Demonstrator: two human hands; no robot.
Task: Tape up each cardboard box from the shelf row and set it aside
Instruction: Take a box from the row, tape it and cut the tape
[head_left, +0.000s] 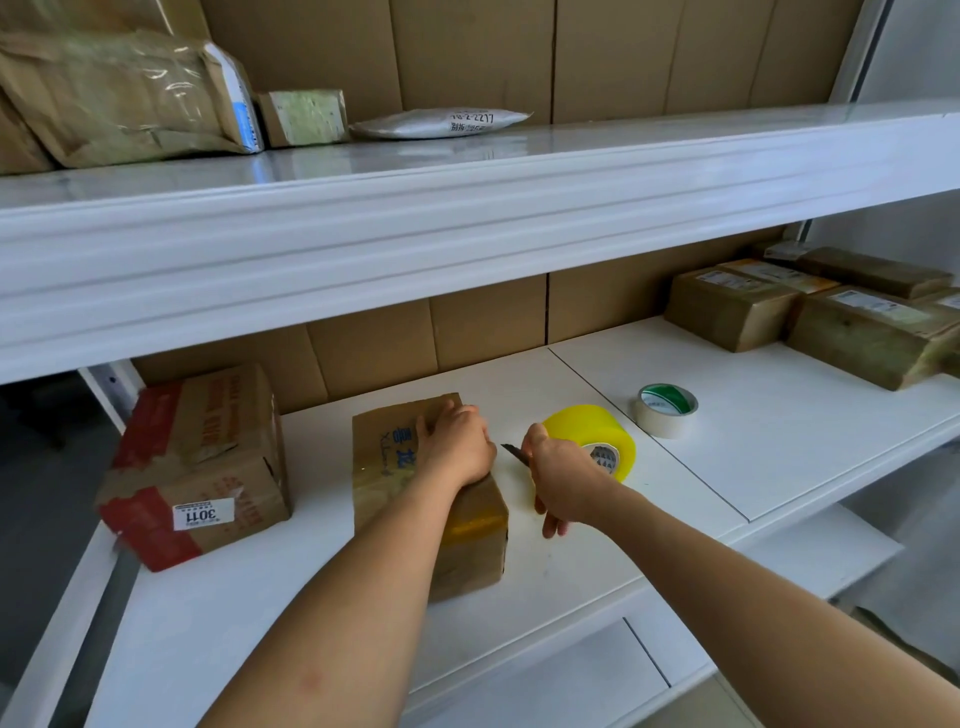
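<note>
Under the left hand (457, 441), the cardboard box (395, 467), touching.

The white sticker (203, 513) on the red-taped box (197, 467) to my left reads "3011", seen upside down. On the upper shelf, the grey mailer bag (441, 123) shows handwritten "18-2-2217", also inverted. The blue print on the box (395, 467) under my left hand (457, 441) is not legible to me.

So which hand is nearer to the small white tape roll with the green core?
The right hand. It grips a cutter beside the yellow tape roll, just short of the white tape roll. The left hand rests on the cardboard box, farther away.
</note>
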